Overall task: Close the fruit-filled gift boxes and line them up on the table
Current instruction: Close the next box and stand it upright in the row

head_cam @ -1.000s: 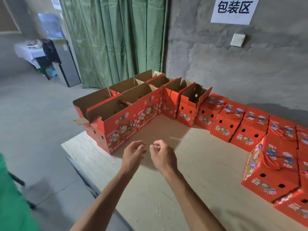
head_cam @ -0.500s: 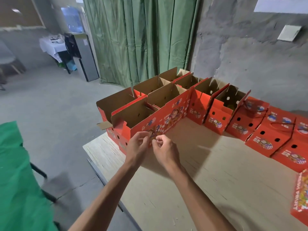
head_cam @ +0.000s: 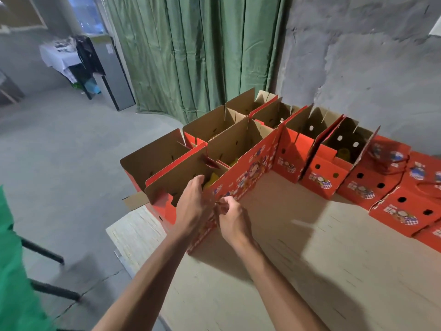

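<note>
Both your hands have reached the nearest open box [head_cam: 191, 187] at the table's [head_cam: 310, 271] left edge: left hand [head_cam: 193, 206] curls over its near flap, right hand [head_cam: 232, 219] pinches that flap, so closing begins.

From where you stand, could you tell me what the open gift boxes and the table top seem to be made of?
The open gift boxes look like corrugated cardboard: plain matte brown inside, glossy red printed outside, with thin folded flaps and punched holes. The table top looks like bare plywood or pressed board, pale and unvarnished, with a fine streaked grain and a thin edge; which of the two is unclear.
</note>
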A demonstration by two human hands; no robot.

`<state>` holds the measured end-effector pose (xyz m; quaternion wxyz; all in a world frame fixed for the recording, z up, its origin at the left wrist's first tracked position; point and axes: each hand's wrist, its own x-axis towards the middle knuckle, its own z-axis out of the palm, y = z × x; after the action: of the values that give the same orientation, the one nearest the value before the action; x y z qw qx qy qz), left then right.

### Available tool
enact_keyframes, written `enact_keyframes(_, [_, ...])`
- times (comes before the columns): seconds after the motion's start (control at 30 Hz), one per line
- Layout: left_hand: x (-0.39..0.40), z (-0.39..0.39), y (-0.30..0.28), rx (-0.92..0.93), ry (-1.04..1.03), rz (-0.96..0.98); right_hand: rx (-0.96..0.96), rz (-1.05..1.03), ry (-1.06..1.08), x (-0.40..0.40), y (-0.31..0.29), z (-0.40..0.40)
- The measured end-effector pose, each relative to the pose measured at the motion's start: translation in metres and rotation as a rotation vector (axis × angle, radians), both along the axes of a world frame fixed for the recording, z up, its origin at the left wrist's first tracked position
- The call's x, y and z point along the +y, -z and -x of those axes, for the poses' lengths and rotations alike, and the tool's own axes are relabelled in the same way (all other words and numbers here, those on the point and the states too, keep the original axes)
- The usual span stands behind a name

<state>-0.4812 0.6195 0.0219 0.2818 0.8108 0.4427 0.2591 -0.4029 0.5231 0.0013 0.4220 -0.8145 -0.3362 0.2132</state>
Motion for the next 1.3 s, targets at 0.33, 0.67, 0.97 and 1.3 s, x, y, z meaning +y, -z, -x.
enact_keyframes(0.33, [0.048, -0.026, 0.012, 0.386, 0.221, -0.019, 0.031, 0.031, 0.137, 0.030, 0.019, 0.001])
enact_keyframes(0.67, [0.040, -0.021, 0.006, 0.529, 0.324, -0.063, 0.012, -0.043, 0.256, 0.028, 0.012, -0.002])
enact_keyframes(0.97, [0.009, 0.008, 0.006, 0.557, 0.392, -0.120, -0.068, -0.066, 0.399, 0.009, -0.006, -0.013])
enact_keyframes(1.3, [-0.041, 0.030, 0.015, 0.477, 0.529, -0.204, -0.062, -0.047, 0.459, -0.046, 0.002, -0.018])
